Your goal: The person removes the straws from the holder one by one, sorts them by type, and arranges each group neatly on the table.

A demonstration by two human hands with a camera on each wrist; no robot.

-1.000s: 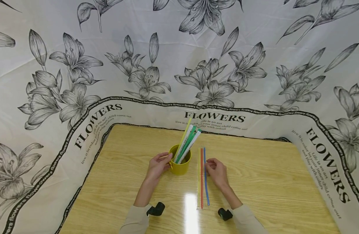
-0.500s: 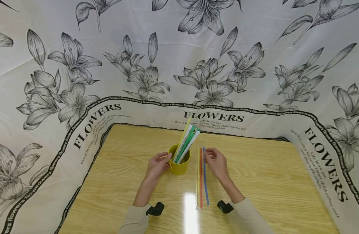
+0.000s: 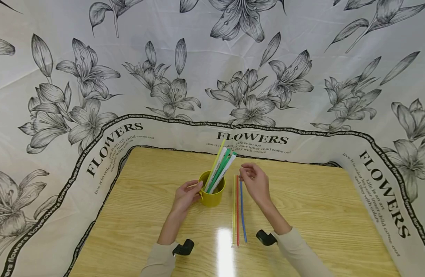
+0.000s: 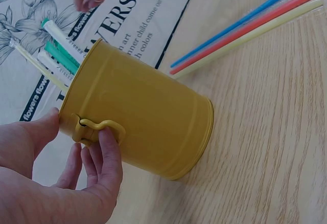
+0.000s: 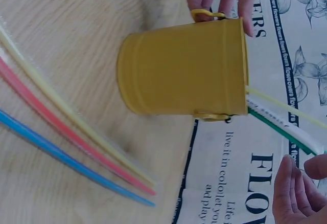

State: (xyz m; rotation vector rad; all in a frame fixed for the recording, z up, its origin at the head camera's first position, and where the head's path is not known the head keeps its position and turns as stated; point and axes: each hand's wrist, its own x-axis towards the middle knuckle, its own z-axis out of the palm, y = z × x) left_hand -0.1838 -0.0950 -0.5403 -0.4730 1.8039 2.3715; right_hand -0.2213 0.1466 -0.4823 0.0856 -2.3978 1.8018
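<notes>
From my remote seat, the flower-printed cloth (image 3: 212, 77) takes up most of the head view, draped behind and round the wooden worktop (image 3: 320, 215), which is bare wood in the middle. On it stands the yellow cup (image 3: 212, 194) with a bunch of wrapped straws (image 3: 222, 163) leaning out toward the far edge, and just to its right three loose straws lie side by side, yellow (image 3: 234, 211), red (image 3: 237, 211) and blue (image 3: 242, 211), touching or nearly so. What has changed over the last second: the right hand (image 3: 255, 182) was resting low beside the three straws and has since travelled up along them toward their far ends and the tips of the bunch in the cup; the cup, the loose straws and the left hand have not shifted. I read that as the right hand having finished with the laid-out row and going for the bunch. As for each grip: the left hand (image 4: 66, 183) holds the cup at its small side handle (image 4: 99, 127), thumb against the wall near the rim and fingers curled at the handle, steadying it. The right hand's fingers (image 5: 296, 196) are bent and drawn close together near the straw tips, apart from them and holding nothing
</notes>
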